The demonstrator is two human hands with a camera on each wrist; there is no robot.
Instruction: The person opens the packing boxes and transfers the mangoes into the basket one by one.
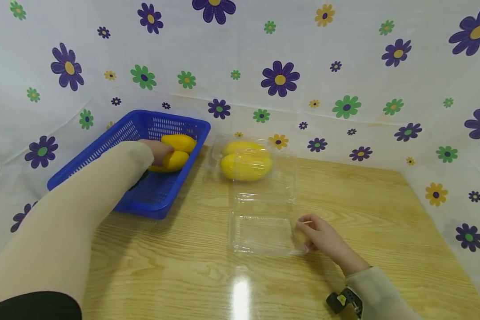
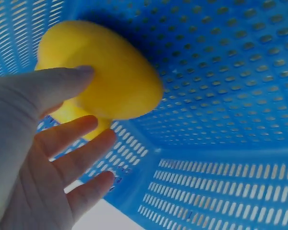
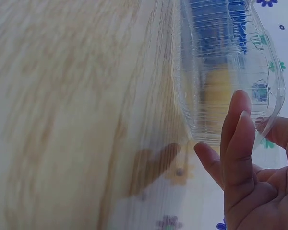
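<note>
In the head view my left hand (image 1: 160, 151) reaches into a blue plastic basket (image 1: 164, 209), among yellow mangoes (image 1: 180, 142). The left wrist view shows its thumb lying against one mango (image 2: 110, 76), with other fingers extended below it and not wrapped round it. My right hand (image 1: 318, 235) holds the near right corner of an opened clear plastic clamshell box (image 1: 264, 233) on the table. Seen from the right wrist, its thumb and a finger pinch the rim of that clear box (image 3: 221, 62).
Behind the opened box, two yellow mangoes (image 1: 246, 166) sit within clear plastic; the opened box's raised part overlaps them in view. The wood-grain table (image 1: 364, 195) meets a flower-printed cloth (image 1: 368, 80) at the back and sides. A black strap device (image 1: 344, 300) is on my right wrist.
</note>
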